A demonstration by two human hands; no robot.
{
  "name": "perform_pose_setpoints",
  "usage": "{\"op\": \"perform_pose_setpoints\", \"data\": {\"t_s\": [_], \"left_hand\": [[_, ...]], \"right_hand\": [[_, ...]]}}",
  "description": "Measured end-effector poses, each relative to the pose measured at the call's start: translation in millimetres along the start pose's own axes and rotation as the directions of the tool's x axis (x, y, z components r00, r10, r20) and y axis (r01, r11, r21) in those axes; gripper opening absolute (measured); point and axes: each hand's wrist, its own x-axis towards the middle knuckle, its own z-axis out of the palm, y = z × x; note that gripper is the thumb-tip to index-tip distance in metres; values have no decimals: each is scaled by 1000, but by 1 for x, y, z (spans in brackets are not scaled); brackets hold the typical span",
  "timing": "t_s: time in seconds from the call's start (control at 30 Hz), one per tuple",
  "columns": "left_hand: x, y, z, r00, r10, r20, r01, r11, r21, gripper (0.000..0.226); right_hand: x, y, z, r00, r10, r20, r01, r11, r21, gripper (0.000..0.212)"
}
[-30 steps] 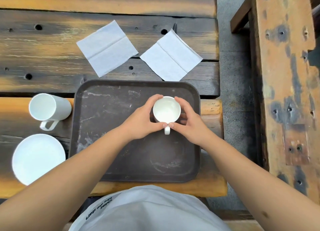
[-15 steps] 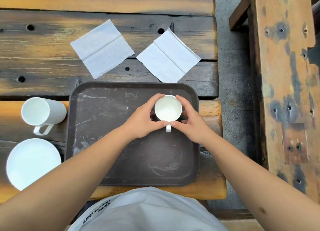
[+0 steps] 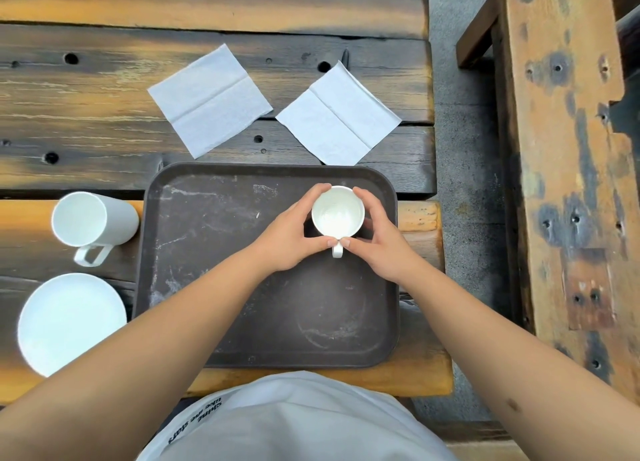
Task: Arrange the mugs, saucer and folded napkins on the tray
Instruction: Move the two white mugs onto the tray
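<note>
Both hands cup a small white mug over the far right part of the dark brown tray: the left hand and right hand curl around its sides, thumbs meeting just above the handle, which points toward the person, probably to steady it and square it up. Whether its base touches the tray cannot be told. The taller mug and saucer wait on the wooden table left of the tray, and the two folded napkins lie beyond its far edge.

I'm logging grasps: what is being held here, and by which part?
The small white mug over the tray, held by its sides: left hand and right hand cup its body, not the handle.
</note>
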Motion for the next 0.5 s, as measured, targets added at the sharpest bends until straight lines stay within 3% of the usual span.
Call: {"op": "perform_pose_setpoints", "data": {"t_s": [0.4,0.5], "left_hand": [[0,-1,1,1000,19,17,-20,999,47,91],[-7,4,0,1000,20,24,-23,986,163,106]], "right_hand": [[-4,-1,1,999,-6,-33,5,1000,-29,81],[-8,-5,-1,997,-39,-63,23,971,-240,91]]}}
